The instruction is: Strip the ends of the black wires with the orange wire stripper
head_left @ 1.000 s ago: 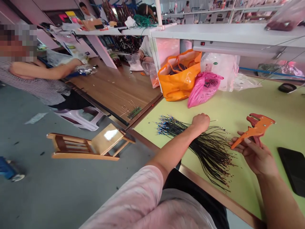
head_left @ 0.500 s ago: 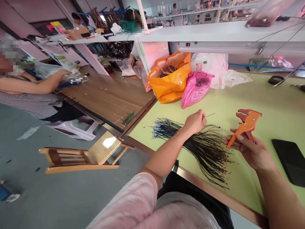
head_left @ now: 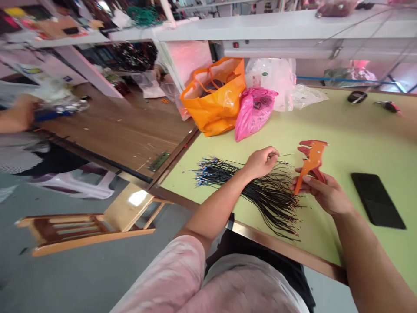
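Over the far side of a bundle of thin black wires (head_left: 260, 198), my left hand (head_left: 261, 161) pinches a single black wire (head_left: 286, 155), whose end points right. My right hand (head_left: 325, 191) is wrapped around the handles of an orange wire stripper (head_left: 309, 165) with dark red jaws, held upright just right of the bundle. The jaws are apart from the wire. On the green tabletop (head_left: 325, 243) the bundle lies fanned out, with blue and white tips at its left and copper-coloured tips at its right. My left forearm crosses over part of it.
A black phone (head_left: 378, 201) lies at the right. Behind the wires stand an orange bag (head_left: 216, 106), a pink plastic bag (head_left: 256, 113) and a clear bag (head_left: 272, 82). A wooden chair (head_left: 127, 208) is left of the table. A co-worker's arm (head_left: 16, 115) is at the far left.
The whole view has shifted, so the scene sits further left. My left hand keeps its wire and my right hand its wire stripper, with the tool slightly nearer the wire.
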`<state>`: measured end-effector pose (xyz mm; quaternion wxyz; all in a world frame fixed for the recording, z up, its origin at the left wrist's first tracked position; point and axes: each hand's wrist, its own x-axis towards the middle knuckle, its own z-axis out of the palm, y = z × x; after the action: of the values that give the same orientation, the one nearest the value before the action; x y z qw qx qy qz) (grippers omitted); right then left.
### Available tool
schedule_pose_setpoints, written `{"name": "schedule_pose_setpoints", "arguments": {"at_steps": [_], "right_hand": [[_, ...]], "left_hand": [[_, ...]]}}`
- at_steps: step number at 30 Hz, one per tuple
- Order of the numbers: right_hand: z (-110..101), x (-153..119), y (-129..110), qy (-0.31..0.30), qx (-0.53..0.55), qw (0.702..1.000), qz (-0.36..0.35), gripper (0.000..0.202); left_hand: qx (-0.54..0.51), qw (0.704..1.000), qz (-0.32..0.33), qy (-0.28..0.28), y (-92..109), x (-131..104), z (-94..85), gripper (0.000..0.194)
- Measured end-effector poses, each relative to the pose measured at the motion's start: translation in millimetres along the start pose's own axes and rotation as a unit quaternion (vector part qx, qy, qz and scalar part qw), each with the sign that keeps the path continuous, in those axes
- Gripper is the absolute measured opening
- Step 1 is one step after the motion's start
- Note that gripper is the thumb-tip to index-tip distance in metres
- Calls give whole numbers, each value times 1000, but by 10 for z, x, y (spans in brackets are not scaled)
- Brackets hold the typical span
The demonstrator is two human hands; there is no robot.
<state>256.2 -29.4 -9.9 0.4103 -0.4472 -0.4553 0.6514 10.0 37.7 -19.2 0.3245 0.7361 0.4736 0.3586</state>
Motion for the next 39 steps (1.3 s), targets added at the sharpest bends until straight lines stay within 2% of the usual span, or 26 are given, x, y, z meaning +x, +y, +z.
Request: {"name": "schedule_pose_setpoints", "arguments": {"at_steps": [4, 9, 14, 17, 26, 39], "right_hand": [[69, -27, -20, -25, -5, 1000, 17, 51], [44, -15, -1, -53, -8, 998, 20, 51], [21, -40, -28, -50, 5, 999, 11, 52], [9, -35, -27, -43, 4, 999, 19, 50], [49, -76, -68, -133, -10, 991, 23, 47], [29, -99, -92, -158, -19, 987, 28, 44]], "left_hand": [[-28, 999, 28, 23, 19, -23, -3, 25], [-49, 998, 10, 41, 22, -9, 6, 25], [-78, 992, -13, 94, 87, -16, -5, 24], [-106, 988, -3, 109, 135, -13, -19, 24], [-103, 991, 26, 80, 215, -20, -65, 27], [-98, 993, 29, 56, 268, -46, -114, 24]]}}
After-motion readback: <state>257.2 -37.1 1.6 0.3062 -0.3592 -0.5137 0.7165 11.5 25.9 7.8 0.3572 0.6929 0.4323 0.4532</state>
